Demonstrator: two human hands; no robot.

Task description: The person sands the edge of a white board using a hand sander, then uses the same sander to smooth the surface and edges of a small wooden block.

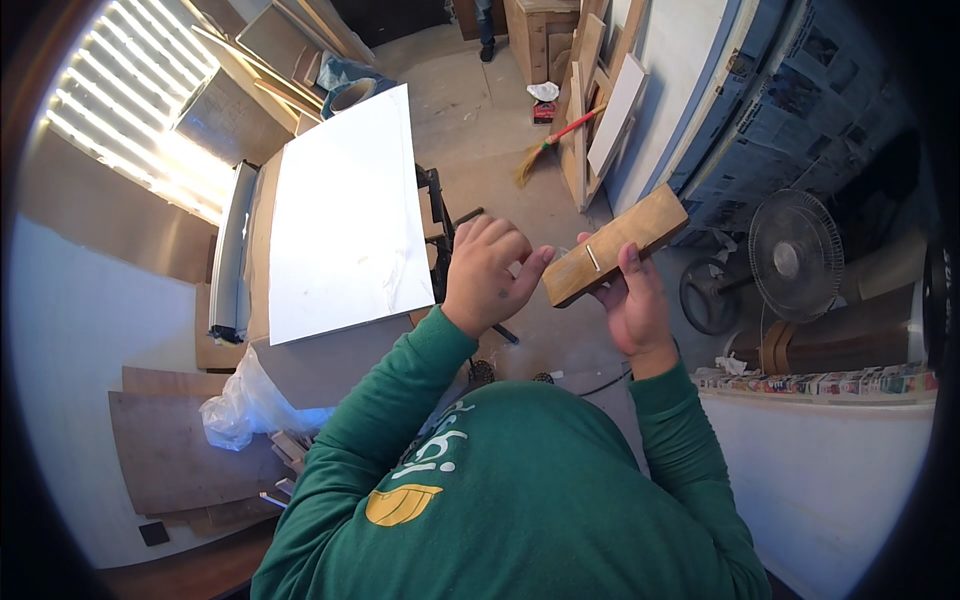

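Note:
A wooden hand plane (632,238) is tilted up in front of my chest, its flat sole with the narrow mouth slot facing up. My right hand (638,312) is closed round it, the thumb along its near edge and the other fingers mostly hidden underneath. Close to the plane's left end, my left hand (490,270) has its fingers curled in and its thumb pointing toward the wood. What those fingers hold, if anything, is hidden. A large white board (345,215) lies on a stand to the left of my hands.
On the far floor are a broom (560,140) with a red handle and several leaning boards (618,115). To the right stands a fan (796,255). A clear plastic bag (248,405) hangs at the left. Another person's leg (486,28) shows far back.

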